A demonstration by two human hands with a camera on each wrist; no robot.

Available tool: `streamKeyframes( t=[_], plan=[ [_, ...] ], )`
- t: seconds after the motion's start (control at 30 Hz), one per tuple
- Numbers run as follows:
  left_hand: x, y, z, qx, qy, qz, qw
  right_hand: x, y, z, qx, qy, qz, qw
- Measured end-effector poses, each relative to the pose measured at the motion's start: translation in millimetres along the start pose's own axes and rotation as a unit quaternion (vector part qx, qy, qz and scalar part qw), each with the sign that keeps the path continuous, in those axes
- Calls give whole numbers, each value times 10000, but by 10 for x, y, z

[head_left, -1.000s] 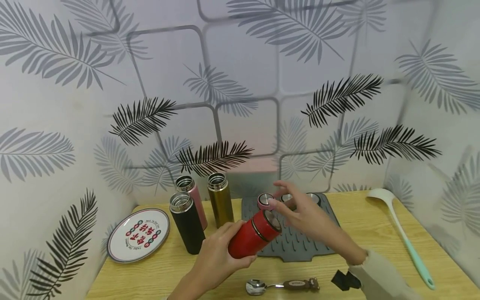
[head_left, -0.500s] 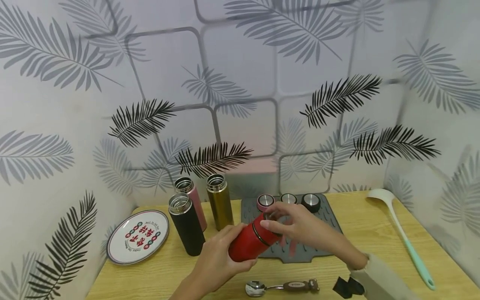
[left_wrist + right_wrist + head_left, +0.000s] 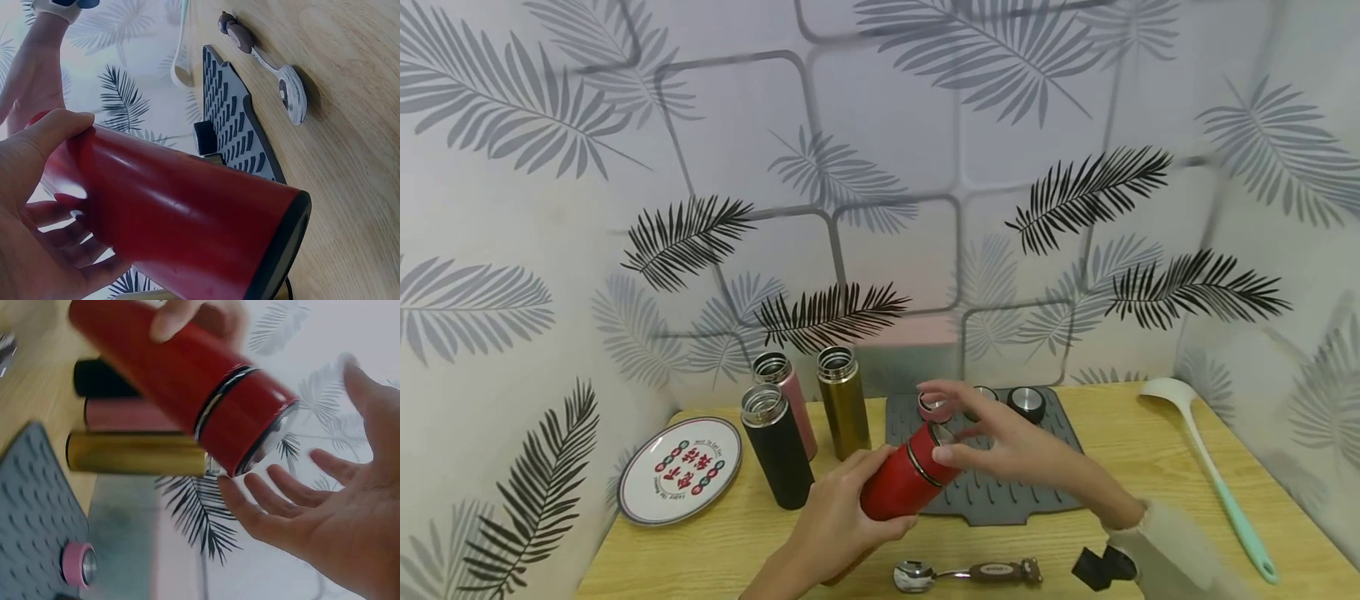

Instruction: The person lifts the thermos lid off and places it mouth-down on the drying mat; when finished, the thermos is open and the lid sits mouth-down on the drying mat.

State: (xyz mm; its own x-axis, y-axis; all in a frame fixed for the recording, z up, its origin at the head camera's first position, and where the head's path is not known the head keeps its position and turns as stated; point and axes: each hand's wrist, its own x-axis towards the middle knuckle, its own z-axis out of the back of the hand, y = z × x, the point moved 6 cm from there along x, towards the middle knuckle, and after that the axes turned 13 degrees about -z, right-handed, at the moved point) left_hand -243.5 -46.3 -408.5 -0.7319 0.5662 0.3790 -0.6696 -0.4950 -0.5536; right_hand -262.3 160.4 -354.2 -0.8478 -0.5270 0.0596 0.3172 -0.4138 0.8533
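Gripped round its body in my left hand (image 3: 842, 504), a red thermos bottle (image 3: 891, 490) is tilted with its top toward the upper right. Its red lid (image 3: 259, 422) with a silvery top sits on the bottle. Beside that lid is my right hand (image 3: 1000, 433), fingers spread and bent around the top without gripping it; the right wrist view shows a fingertip close to the lid's edge. Left of the hands stand a black bottle (image 3: 780, 458), a pink bottle (image 3: 799, 404) and a gold bottle (image 3: 845, 415), all without lids.
A grey mat (image 3: 977, 504) bears a pink lid (image 3: 928, 412), a black lid (image 3: 1027, 402) and another lid partly hidden by the right hand. A spoon (image 3: 967, 572) lies in front. A plate (image 3: 634, 493) is at left, a ladle (image 3: 1217, 479) at right.
Half a second ago my right hand's fingers were closed over the red lid; now they are spread at its side. The left hand still holds the bottle in about the same place.
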Motion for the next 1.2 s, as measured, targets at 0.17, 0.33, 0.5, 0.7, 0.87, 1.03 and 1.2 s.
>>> streamKeyframes(
  t=[0.17,0.33,0.5,0.7,0.87,1.03,1.2],
  plan=[
    [11,14,0,-68,40,82,9999,-18,3,-32,-829,-654,-393,9936],
    [15,13,1,-100,101,99,9999,-24,32,-82,-1480,-674,-666,9844],
    [4,23,1,-133,101,58,9998,-21,79,-114,-1205,-332,-544,9907],
    [-23,58,23,-288,24,102,9995,-17,115,-88,-661,123,-18,9977],
    [-18,73,31,-506,0,225,9985,-20,108,-38,-426,238,173,9987],
    [-9,81,40,-544,-136,208,9982,-21,112,32,-286,138,372,9988],
    [-25,110,81,-520,-429,189,9975,-21,91,136,-327,-146,392,9986]
  ],
)
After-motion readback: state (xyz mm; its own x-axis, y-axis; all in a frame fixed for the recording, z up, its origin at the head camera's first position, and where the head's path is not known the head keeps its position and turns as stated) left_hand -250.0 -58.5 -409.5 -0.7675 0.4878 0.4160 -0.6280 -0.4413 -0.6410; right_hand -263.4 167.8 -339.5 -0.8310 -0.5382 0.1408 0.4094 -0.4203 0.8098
